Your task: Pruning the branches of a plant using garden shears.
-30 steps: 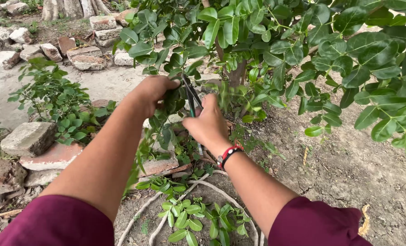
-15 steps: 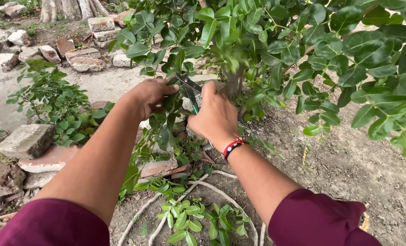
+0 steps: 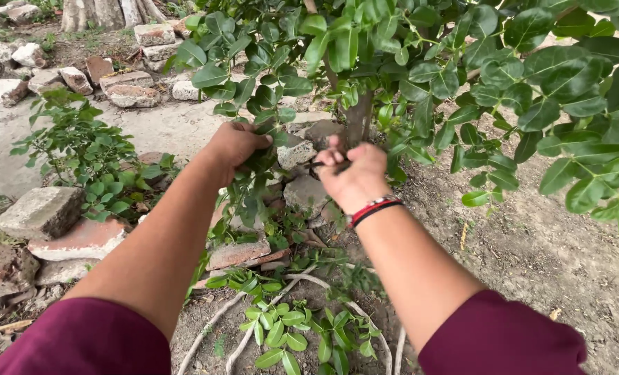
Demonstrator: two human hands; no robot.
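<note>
Both hands are up in a leafy young tree here. The left hand point(image 3: 234, 144) is closed around a drooping leafy twig point(image 3: 250, 184), fingers wrapped on it just under the low foliage, with the leaves hanging down below the fist. The right hand point(image 3: 354, 177) is a bit to the right and slightly nearer, curled tight into a fist around the dark handles of a pair of pruning shears point(image 3: 323, 165); only a sliver of the tool pokes out on the left of the fist, so I can't tell if the blades are apart or together. There's a red and black bracelet point(image 3: 373, 208) on that wrist. The slim tree trunk point(image 3: 359, 119) stands just behind the right hand. Broken bricks and stones point(image 3: 66, 226) lie on the ground to the left, with more piled far left at the back. A small leafy shrub point(image 3: 87, 156) sits left of the left arm, and pale thin roots point(image 3: 282, 292) curve across the dirt near the bottom.
</note>
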